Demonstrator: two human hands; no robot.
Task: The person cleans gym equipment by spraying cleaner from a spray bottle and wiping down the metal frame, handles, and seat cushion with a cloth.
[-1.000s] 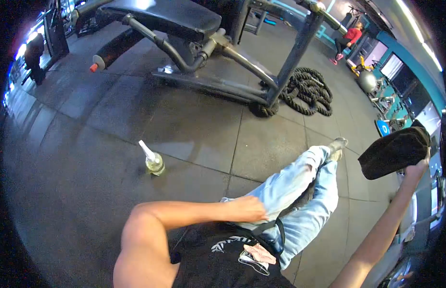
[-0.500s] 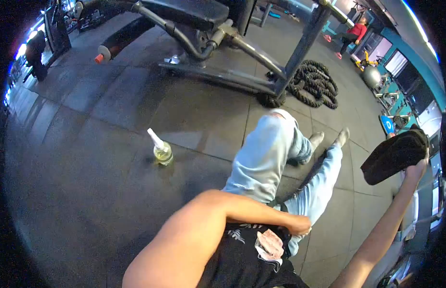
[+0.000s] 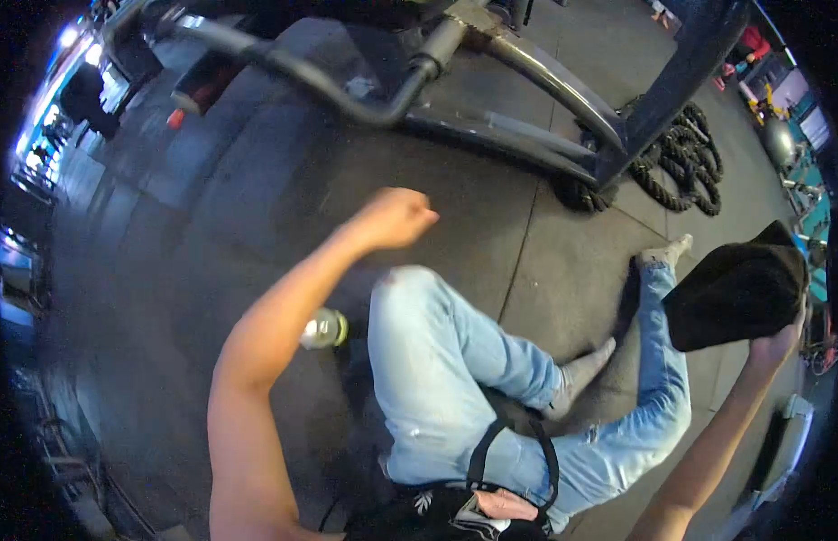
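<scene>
My right hand (image 3: 778, 346) is raised at the right side, its fingers round the edge of a black cloth item (image 3: 739, 293). My left hand (image 3: 396, 218) is up in the air over the floor, closed like a fist, and I see nothing in it. A spray bottle (image 3: 324, 329) stands on the floor behind my left forearm, its top hidden. My legs in light blue jeans (image 3: 428, 361) are bent, with grey socks on the feet. A pink and white cloth or mask (image 3: 500, 507) lies at my waist, by a black strap (image 3: 480, 458).
Ahead stands a metal exercise bench frame (image 3: 527, 72), its low bar close in front of me. Thick black rope (image 3: 685, 171) lies coiled beside its upright. A person in red (image 3: 753, 43) is far off at the upper right. Gym equipment lines both sides.
My left hand has gone from my lap up and forward. The near knee has swung left, and the view has shifted closer to the bench frame. The black item remains in my right hand.
</scene>
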